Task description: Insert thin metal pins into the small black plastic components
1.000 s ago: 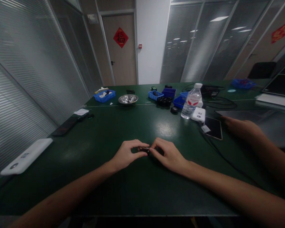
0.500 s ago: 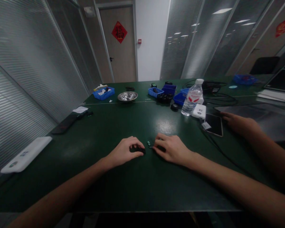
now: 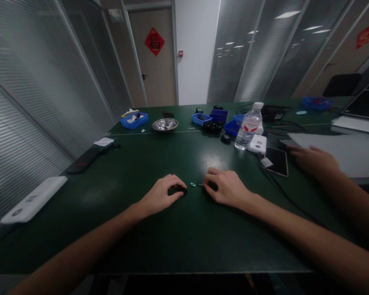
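Observation:
On the dark green table, my left hand (image 3: pixel 163 192) is curled, with thumb and fingers closed on a small black piece (image 3: pixel 181 190); its kind cannot be made out. Between my two hands is a small green piece (image 3: pixel 192 184), which looks like a circuit board. My right hand (image 3: pixel 226 187) rests on its side to the right, fingertips pinched on a thin pale strip (image 3: pixel 199 185) that points at the green piece. I cannot tell whether the strip and the green piece are joined. The fingers hide the rest of the strip.
Another person's hand (image 3: pixel 313 162) lies at the right by a grey sheet (image 3: pixel 347 149) and a phone (image 3: pixel 276 161). Behind stand a water bottle (image 3: pixel 249 127), blue trays (image 3: pixel 201 119) and a metal dish (image 3: pixel 165 125). A white device (image 3: pixel 33 200) is at the left.
My right hand has shifted slightly right and away from me, with the thin strip. The green piece has turned flatter. The grey sheet under the other person's hand looks lighter now.

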The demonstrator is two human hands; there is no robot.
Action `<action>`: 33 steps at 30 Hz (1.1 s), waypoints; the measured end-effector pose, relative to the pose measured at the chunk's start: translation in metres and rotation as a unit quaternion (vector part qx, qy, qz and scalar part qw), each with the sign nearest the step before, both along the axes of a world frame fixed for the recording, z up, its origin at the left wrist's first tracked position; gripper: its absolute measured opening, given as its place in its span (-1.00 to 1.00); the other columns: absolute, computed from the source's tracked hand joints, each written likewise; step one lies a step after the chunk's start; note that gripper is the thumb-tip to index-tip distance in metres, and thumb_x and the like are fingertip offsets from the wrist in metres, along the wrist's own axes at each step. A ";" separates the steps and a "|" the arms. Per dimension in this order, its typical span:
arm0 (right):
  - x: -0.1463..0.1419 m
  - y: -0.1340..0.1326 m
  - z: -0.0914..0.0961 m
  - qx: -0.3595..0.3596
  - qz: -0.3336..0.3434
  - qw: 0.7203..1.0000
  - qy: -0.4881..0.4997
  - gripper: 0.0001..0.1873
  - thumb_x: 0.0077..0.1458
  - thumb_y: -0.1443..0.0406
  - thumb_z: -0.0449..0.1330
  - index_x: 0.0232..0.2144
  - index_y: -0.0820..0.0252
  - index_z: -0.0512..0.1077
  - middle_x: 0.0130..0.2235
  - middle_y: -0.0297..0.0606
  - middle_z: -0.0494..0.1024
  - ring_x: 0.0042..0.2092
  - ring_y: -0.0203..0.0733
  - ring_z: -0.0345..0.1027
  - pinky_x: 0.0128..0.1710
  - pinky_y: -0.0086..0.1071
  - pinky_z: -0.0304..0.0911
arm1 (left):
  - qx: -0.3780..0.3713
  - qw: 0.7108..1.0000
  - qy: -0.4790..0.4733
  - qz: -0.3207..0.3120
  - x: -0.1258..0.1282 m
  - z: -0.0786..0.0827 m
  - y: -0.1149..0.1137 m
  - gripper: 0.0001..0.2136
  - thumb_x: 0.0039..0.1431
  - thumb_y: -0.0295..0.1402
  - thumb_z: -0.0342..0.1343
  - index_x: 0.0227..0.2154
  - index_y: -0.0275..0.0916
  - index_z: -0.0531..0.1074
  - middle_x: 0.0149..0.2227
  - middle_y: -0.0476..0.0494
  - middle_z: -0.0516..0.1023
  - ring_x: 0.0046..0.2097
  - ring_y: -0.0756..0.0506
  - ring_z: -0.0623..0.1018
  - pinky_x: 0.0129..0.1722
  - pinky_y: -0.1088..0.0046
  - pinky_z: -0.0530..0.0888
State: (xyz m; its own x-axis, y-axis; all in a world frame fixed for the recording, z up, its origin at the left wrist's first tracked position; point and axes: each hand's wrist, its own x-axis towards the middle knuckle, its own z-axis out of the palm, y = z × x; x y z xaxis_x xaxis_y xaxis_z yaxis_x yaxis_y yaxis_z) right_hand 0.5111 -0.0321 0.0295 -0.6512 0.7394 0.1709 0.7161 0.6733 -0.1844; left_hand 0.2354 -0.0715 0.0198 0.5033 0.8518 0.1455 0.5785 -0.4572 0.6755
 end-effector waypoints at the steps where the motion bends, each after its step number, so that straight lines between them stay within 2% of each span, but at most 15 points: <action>1: 0.000 0.000 0.000 0.002 -0.006 1.000 -0.001 -0.81 0.27 0.22 0.15 -0.28 0.18 0.52 -0.19 -0.23 0.48 -0.36 -0.28 0.31 -0.40 -0.39 0.05 | 0.000 1.000 0.001 0.001 0.000 0.000 0.000 -0.81 0.30 -0.37 0.17 -0.06 -0.14 0.55 -0.04 -0.11 0.56 -0.03 -0.12 0.51 -0.08 0.35 0.45; 5: -0.005 -0.002 -0.002 0.015 -0.002 1.000 -0.008 -0.79 0.31 0.22 0.10 -0.26 0.19 0.50 -0.19 -0.22 0.47 -0.37 -0.29 0.28 -0.42 -0.39 0.02 | 0.002 1.000 0.000 0.002 0.000 -0.001 0.000 -0.80 0.30 -0.38 0.17 -0.05 -0.14 0.55 -0.04 -0.10 0.56 -0.03 -0.11 0.50 -0.06 0.35 0.45; 8: -0.009 -0.008 -0.005 0.021 0.046 0.999 -0.012 -0.81 0.31 0.22 0.11 -0.24 0.17 0.48 -0.16 -0.23 0.47 -0.37 -0.30 0.28 -0.42 -0.39 0.01 | 0.005 1.000 -0.004 0.002 0.000 -0.002 0.001 -0.81 0.30 -0.39 0.17 -0.06 -0.14 0.55 -0.06 -0.09 0.56 -0.04 -0.10 0.51 -0.07 0.36 0.44; 16: -0.012 -0.013 -0.007 0.012 0.059 0.998 -0.001 -0.81 0.32 0.22 0.10 -0.25 0.18 0.46 -0.18 -0.24 0.45 -0.37 -0.31 0.26 -0.43 -0.40 -0.01 | -0.017 1.000 0.000 0.017 0.007 0.001 -0.003 -0.81 0.25 -0.33 0.23 -0.09 -0.15 0.57 -0.11 -0.09 0.58 -0.17 -0.08 0.52 -0.23 0.40 0.43; 21: -0.005 -0.003 -0.003 0.015 0.003 1.000 -0.011 -0.80 0.30 0.21 0.13 -0.28 0.18 0.49 -0.23 -0.25 0.45 -0.41 -0.33 0.22 -0.44 -0.39 -0.05 | 0.040 0.999 -0.003 0.018 0.028 -0.002 -0.006 -0.85 0.24 -0.31 0.25 -0.14 -0.16 0.56 0.03 -0.12 0.53 0.06 -0.15 0.48 0.06 0.27 0.43; 24: 0.001 0.003 -0.003 0.004 -0.022 1.000 0.000 -0.79 0.31 0.21 0.12 -0.29 0.18 0.50 -0.25 -0.26 0.46 -0.40 -0.31 0.25 -0.43 -0.39 -0.03 | 0.043 0.999 0.021 0.023 0.031 -0.005 -0.003 -0.82 0.30 -0.32 0.18 -0.07 -0.15 0.54 -0.02 -0.12 0.56 0.02 -0.13 0.51 0.05 0.26 0.45; 27: 0.003 0.003 -0.004 -0.013 -0.024 1.000 0.013 -0.80 0.30 0.21 0.13 -0.29 0.17 0.50 -0.24 -0.26 0.46 -0.36 -0.28 0.29 -0.41 -0.40 0.01 | 0.041 0.998 0.050 0.020 0.016 -0.007 0.003 -0.78 0.35 -0.31 0.11 -0.01 -0.14 0.53 -0.03 -0.12 0.57 -0.01 -0.12 0.53 0.01 0.30 0.48; 29: 0.002 0.002 -0.005 -0.017 -0.021 0.999 0.018 -0.81 0.30 0.22 0.14 -0.28 0.17 0.51 -0.23 -0.26 0.47 -0.35 -0.28 0.30 -0.41 -0.41 0.02 | 0.030 0.997 0.067 0.036 -0.006 -0.007 0.010 -0.74 0.36 -0.30 0.08 0.05 -0.12 0.51 0.02 -0.12 0.56 0.02 -0.12 0.53 0.02 0.30 0.49; 33: -0.001 0.000 -0.005 -0.023 -0.015 0.999 0.031 -0.80 0.32 0.21 0.13 -0.25 0.18 0.51 -0.22 -0.25 0.46 -0.35 -0.29 0.31 -0.41 -0.41 0.06 | 0.018 0.983 0.119 0.142 -0.081 -0.002 0.032 -0.63 0.33 -0.27 0.06 0.16 -0.11 0.45 0.11 -0.15 0.54 0.04 -0.18 0.54 0.04 0.24 0.49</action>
